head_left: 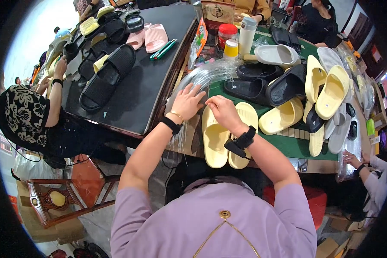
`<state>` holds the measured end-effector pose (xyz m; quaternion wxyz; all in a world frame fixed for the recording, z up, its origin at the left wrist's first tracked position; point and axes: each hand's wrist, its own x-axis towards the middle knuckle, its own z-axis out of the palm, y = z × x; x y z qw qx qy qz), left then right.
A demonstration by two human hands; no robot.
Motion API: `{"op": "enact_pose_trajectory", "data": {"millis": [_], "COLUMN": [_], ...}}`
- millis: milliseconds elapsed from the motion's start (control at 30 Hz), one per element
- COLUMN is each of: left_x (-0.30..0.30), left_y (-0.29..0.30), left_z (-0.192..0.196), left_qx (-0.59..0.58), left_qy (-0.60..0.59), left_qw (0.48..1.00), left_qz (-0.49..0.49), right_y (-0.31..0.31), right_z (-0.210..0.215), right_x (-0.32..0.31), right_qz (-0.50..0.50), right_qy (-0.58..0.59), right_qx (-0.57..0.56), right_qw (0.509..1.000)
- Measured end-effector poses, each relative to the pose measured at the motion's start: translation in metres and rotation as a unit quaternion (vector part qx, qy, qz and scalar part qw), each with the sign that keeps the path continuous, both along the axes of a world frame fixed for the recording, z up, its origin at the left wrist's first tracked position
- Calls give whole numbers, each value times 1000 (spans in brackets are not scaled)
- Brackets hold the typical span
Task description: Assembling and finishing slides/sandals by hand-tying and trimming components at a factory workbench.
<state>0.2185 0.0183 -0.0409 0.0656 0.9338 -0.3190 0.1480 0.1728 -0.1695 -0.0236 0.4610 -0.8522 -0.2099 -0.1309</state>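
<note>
Head view, left hand (186, 103): laid flat, fingers spread, on a stack of clear plastic bags (202, 75); the grip is apart and clamped on nothing. A black band and a thin gold bracelet are worn at the wrist.
Head view, right hand (221, 109): curled above the pair of pale yellow slippers (225, 137), fingertips drawn together near the left hand's fingers; whether bag film is pinched cannot be told.
Pale yellow slippers: set side by side at the near edge of the green-topped desk (288, 146), soles down, directly before the person, partly covered by the right wrist and its black strapped device.
Clear plastic bags: fanned over the gap between the green-topped desk and the dark desk (150, 81), under the left hand, just left of the slippers.
Further footwear on green-topped desk: black slippers (266, 84) beyond the hands; more yellow slippers (327, 90) piled to the right; a grey slipper (277, 55) behind these.
Containers: a red-lidded jar (227, 34), a yellow-capped bottle (231, 48) and a white flask (247, 34) stand at the far edge.
Dark desk: black sandals (107, 77) and pink slippers (148, 38) are laid out.
Other persons: one in a patterned head covering (26, 114) at the left; another's hand (352, 159) at the lower right.
</note>
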Motion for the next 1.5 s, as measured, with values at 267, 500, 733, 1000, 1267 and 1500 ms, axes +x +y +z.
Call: {"op": "enact_pose_trajectory", "data": {"millis": [267,500,733,1000,1267,1500], "left_x": [42,43,43,-19,-116,-129], "left_y": [16,22,20,2,-45,-41], "left_z": [-38,-47,-39,32,70,63], "left_qx": [77,42,20,-119,-338,-456], "left_qy": [94,92,92,-6,424,512], "left_qw": [982,984,986,993,840,724], "left_qz": [145,145,141,18,5,78], "right_y": [-37,-101,-129,-101,-52,-51], "right_z": [39,85,84,45,24,20], "right_x": [-13,-29,-49,-80,-101,-123], "right_qz": [-36,-144,-202,-173,-83,-66], "right_qy": [27,-32,-69,17,16,55], "right_qx": [87,314,328,31,-30,-69], "right_qw": [995,938,920,984,996,994]}}
